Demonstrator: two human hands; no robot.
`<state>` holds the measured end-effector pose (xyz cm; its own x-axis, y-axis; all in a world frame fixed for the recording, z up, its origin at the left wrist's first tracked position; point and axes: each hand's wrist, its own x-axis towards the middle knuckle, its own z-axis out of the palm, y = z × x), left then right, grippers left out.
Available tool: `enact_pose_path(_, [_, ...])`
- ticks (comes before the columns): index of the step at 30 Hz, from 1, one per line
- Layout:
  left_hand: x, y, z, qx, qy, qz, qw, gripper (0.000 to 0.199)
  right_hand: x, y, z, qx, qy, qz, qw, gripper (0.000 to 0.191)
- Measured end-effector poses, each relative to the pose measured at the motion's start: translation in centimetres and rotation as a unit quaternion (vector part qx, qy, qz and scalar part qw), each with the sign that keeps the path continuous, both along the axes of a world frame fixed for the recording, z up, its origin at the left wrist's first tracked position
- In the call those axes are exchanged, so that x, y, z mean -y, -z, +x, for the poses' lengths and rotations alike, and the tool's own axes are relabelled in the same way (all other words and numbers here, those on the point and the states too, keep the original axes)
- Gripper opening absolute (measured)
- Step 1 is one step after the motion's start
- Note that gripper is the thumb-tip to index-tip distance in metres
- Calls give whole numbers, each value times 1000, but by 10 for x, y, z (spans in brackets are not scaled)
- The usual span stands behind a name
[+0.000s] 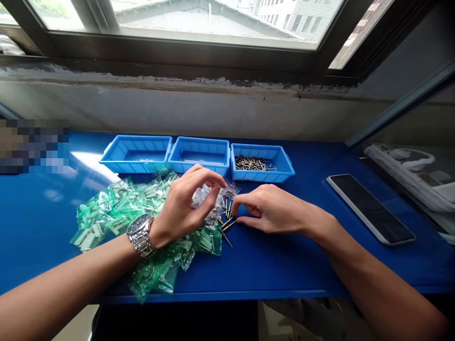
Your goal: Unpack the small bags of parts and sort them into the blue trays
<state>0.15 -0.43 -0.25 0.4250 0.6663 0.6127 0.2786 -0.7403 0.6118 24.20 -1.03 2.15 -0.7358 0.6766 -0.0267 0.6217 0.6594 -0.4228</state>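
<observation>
My left hand (190, 203), with a metal watch (141, 232) on the wrist, is curved over the pile of bags. Its thumb and fingertips are a little apart, and I see nothing held between them. Beneath it lie small clear bags (204, 196) and green plastic bags (124, 203) with pale pieces inside. To the right, my right hand (270, 208) pinches thumb and forefinger at the end of a thin black-and-gold metal pin (229, 224). Several similar loose pins (226, 237) lie on the blue table by its fingertips.
Three blue bins stand in a row at the back: a left bin (110, 166), a middle bin (199, 166) and a right bin (263, 177) holding many pins (249, 163). A phone (369, 208) and white cables (419, 161) lie on the right, below a window (220, 21).
</observation>
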Motion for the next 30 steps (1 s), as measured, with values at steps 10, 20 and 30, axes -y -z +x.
enact_pose_path(10, [0,-1,0,0,8,-1,1000,11,0,-4,-4,28,4,-47,999,5])
enact_pose_path(20, [0,0,0,-1,10,-4,1000,11,5,-5,-5,31,1,-44,999,8])
enact_pose_path(30, [0,-2,-2,-5,1,-9,1000,24,2,5,-4,-204,108,132,964,2])
